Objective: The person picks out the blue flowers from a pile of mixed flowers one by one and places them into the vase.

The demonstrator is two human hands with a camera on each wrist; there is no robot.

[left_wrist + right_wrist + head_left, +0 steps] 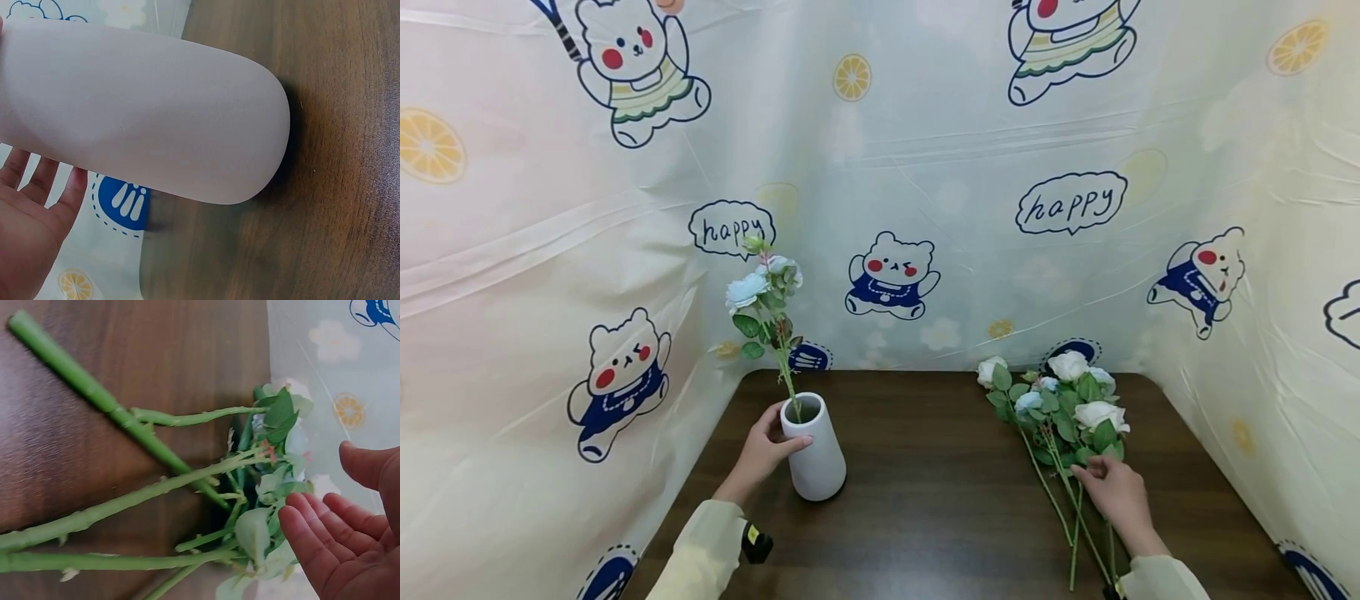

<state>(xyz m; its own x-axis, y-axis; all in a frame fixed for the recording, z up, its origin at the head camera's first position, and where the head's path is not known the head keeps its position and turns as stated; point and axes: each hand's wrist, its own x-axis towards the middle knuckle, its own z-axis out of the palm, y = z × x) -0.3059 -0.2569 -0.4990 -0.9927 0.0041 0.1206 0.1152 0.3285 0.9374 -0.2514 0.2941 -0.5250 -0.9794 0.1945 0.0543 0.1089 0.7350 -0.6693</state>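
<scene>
A white vase (820, 462) stands upright on the left part of the table, holding one artificial flower stem with pale blue blooms (747, 292). My left hand (769, 444) grips the vase near its rim, thumb across the front and fingers around the far side. In the left wrist view, fingertips lie along the side of the vase (150, 119). On the right lies a bunch of artificial white and blue roses (1099, 416), leafy heads toward the back. My right hand (1117, 497) hovers over their stems; the right wrist view shows its thumb apart from the fingers, nothing between them, beside green stems (115, 505).
The dark brown wooden table (925, 500) has rounded back corners. A pale curtain (925, 167) printed with bears and orange slices hangs behind it and along both sides. Flower stems (1073, 550) stretch toward the table's front right.
</scene>
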